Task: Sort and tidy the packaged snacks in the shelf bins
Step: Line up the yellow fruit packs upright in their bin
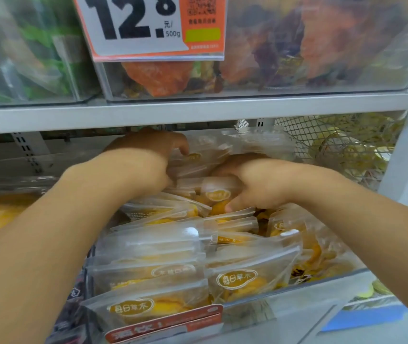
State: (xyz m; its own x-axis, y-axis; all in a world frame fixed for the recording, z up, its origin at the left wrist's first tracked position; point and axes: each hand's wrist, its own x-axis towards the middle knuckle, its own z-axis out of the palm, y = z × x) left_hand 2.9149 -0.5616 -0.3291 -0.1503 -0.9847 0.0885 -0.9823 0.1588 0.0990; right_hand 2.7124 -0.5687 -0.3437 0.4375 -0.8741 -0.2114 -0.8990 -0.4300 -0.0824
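Both hands are reached deep into a clear bin [334, 276] full of snack bags [237, 279] with yellow fruit pieces inside. The left hand [146, 157] is curled around a clear bag [198, 157] at the back of the bin, and its fingers are bent over the top edge of this bag. The right hand [252, 182] is closed on another bag [216, 192], which is pinched between the thumb and the fingers. More bags are stacked in rows just below the fingers, toward the front. A price sign [148, 26] is hung on the shelf [173, 115] above the fingers.
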